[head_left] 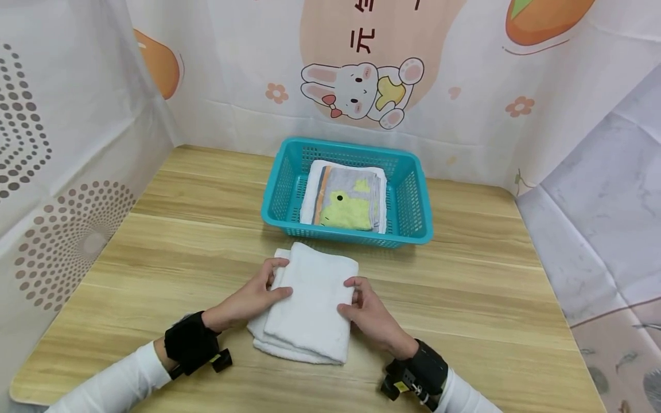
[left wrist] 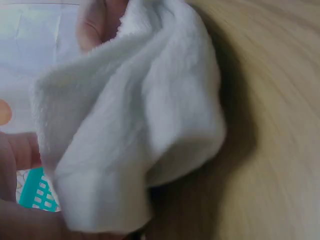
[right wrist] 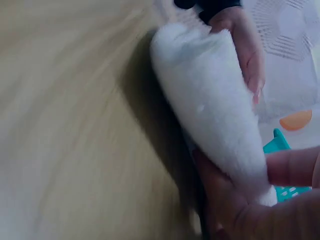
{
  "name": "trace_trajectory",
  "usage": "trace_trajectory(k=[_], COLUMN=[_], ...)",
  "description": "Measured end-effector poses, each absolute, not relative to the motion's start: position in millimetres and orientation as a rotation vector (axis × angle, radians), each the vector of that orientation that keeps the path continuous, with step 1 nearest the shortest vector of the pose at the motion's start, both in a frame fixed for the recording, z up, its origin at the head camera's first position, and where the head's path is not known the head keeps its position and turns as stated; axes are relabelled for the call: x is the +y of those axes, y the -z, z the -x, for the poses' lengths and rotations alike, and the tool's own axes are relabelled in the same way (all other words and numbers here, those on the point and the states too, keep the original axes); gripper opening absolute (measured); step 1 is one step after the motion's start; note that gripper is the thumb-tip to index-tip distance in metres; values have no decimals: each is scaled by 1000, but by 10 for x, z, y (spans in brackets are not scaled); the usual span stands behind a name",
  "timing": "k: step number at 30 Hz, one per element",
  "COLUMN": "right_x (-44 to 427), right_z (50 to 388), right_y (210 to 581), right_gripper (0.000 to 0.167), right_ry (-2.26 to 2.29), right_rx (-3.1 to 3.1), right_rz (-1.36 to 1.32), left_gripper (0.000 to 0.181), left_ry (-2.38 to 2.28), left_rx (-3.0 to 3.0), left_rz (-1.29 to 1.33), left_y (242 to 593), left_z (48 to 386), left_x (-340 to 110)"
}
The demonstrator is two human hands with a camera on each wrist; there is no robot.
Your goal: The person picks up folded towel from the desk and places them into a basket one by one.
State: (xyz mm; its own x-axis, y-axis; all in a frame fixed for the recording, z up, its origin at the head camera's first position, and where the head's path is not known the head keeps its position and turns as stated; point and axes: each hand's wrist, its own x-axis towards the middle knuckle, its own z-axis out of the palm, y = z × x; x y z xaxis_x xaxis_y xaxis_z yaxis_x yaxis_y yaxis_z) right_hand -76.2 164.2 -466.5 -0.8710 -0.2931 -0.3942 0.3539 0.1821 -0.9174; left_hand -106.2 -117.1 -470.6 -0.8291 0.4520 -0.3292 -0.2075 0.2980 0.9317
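Observation:
A folded white towel [head_left: 312, 304] is held between both hands in front of the basket, its layers slightly offset at the left and lower edges. The left hand [head_left: 255, 292] grips its left edge, thumb on the top face. On the opposite edge the right hand [head_left: 374, 315] pinches the cloth, thumb on top and other fingers at the side. The left wrist view shows the towel's loose folds [left wrist: 115, 125] above the wood. In the right wrist view the towel [right wrist: 210, 95] appears as a thick rounded fold between thumb and fingers.
Behind the towel stands a teal plastic basket [head_left: 347, 234] with perforated walls. Inside it lie a folded grey towel with a yellow-green animal pattern [head_left: 346, 209] and white cloth [head_left: 310, 195] beneath. The wooden table [head_left: 480, 281] meets printed curtains [head_left: 232, 69] at the back and sides.

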Motion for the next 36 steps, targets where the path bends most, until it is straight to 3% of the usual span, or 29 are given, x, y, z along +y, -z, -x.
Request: trace_trajectory(k=[4, 10, 18, 28, 36], right_x=[1654, 1651, 1638, 1667, 1686], right_z=[774, 777, 770, 772, 749], right_y=[4673, 4663, 4665, 4628, 4652], right_gripper=[64, 76, 80, 83, 77], right_ry=[1846, 1871, 1875, 1881, 1766], right_rx=[1786, 1757, 1759, 1707, 1717], right_rz=[-168, -202, -203, -66, 59], left_gripper=[61, 53, 53, 62, 55], left_ry=[-1762, -1781, -1622, -1892, -1822], left_rx=[1812, 1856, 2136, 1745, 1718], left_rz=[-61, -23, -150, 77, 31], left_y=[4670, 4650, 4619, 4614, 4592], left_z=[1051, 994, 909, 941, 957], left_x=[-1176, -1169, -1082, -1071, -1053])
